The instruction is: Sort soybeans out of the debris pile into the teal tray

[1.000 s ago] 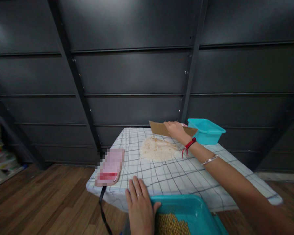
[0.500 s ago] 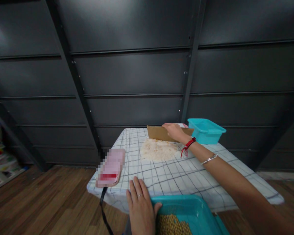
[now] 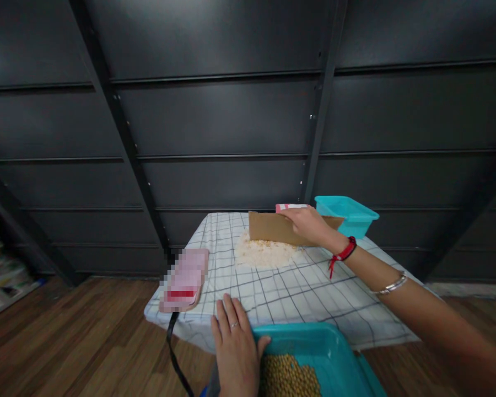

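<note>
- Here on my feed, the right hand (image 3: 308, 223) has the cardboard piece (image 3: 268, 227) by its upper edge, fingers closed over the top.
- That cardboard stands on its long edge at the far side of the pale grain pile (image 3: 267, 255), its lower edge seemingly down in the grains; its right end overlaps the far tub (image 3: 355, 227) from my angle.
- I'd call it light and fairly stiff, dry enough not to slip, though it could bend or crease under a hard push.
- Best hold, I reckon: the middle of that top edge, about where the hand is, so neither end swings.
- The grains look loose, apt to scatter; yellowish bits show among them.
- Now the left hand (image 3: 237, 353): flat, fingers stretched over the near edge of the checked cloth (image 3: 289, 289), thumb apart over the left rim of the near tub (image 3: 334, 353), yellow beans (image 3: 291, 377) inside.
</note>
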